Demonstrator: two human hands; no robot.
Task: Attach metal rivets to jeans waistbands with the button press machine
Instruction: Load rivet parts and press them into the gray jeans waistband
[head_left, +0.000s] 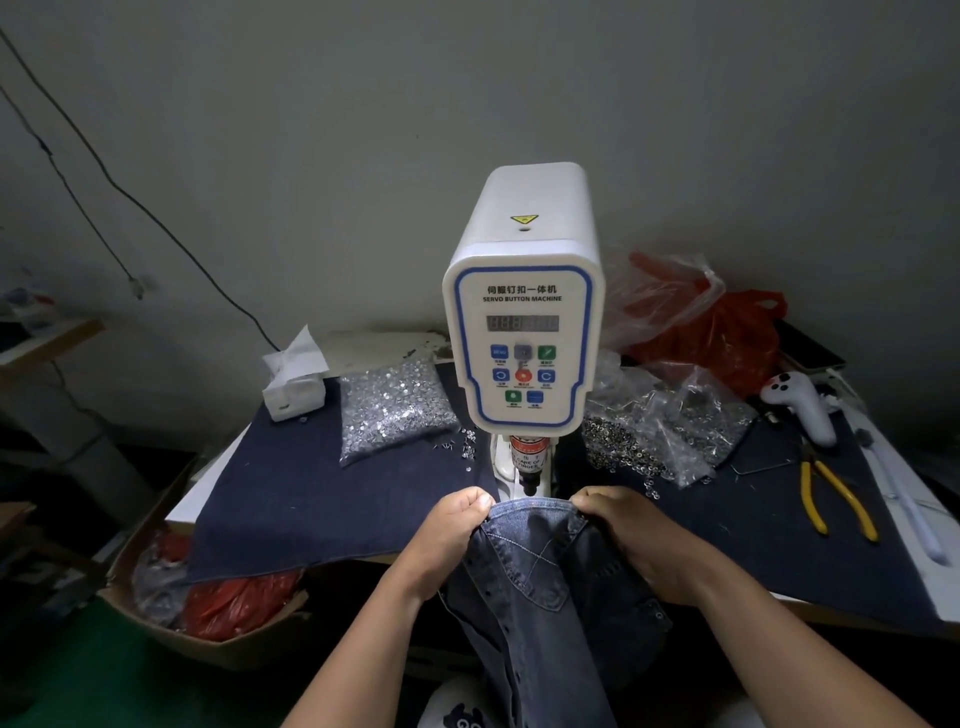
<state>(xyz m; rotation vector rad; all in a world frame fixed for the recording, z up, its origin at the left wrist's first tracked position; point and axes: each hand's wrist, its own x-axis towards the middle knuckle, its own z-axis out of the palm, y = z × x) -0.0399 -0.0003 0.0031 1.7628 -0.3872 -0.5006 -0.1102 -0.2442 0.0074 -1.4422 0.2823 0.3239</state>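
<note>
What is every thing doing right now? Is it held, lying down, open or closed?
left hand: gripping the jeans edge.
right hand: gripping the jeans edge.
jeans: held up in front of the press, hanging down.
button machine: upright, display lit.
bag of rivets: lying on the cloth, a few spilled beside it.
bag of rings: open, some spilled.
yellow pliers: lying flat, handles spread.
tissue box: open, tissue sticking up.
</note>
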